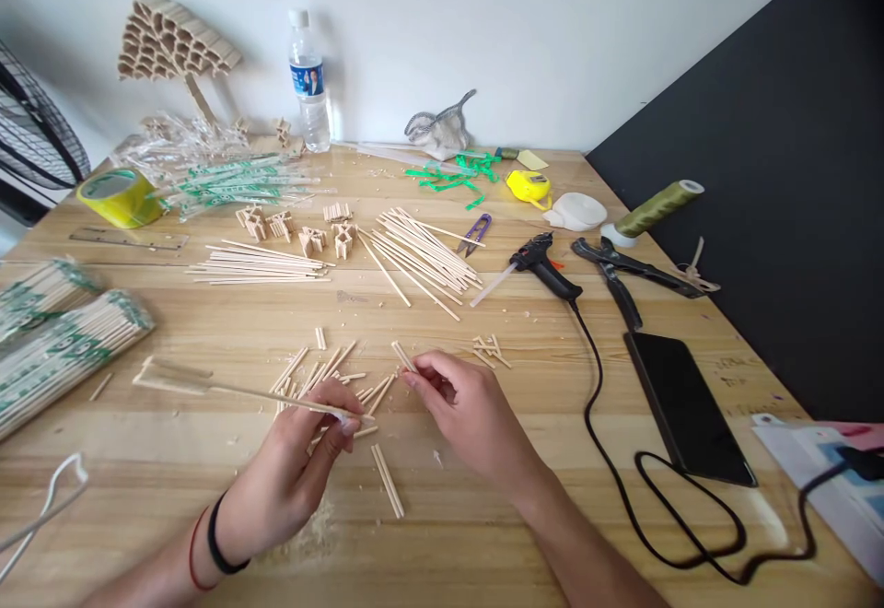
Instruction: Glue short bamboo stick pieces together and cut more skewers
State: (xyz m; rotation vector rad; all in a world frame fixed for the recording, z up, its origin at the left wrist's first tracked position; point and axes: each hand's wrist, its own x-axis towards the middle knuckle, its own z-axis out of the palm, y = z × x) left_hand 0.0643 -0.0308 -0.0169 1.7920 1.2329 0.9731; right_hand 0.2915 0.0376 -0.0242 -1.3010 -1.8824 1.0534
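Head view: the left hand (314, 447) pinches a long stick (249, 393) jutting leftward from its grip; the right hand (459, 396) pinches short sticks (401, 356); cut pieces (382, 395) lie between both grips.

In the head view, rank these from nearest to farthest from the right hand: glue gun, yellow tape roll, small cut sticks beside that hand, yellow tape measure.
From the right hand:
1. Small cut sticks: just to its right.
2. Glue gun: farther back, right.
3. Yellow tape measure: behind the gun.
4. Yellow tape roll: far left.
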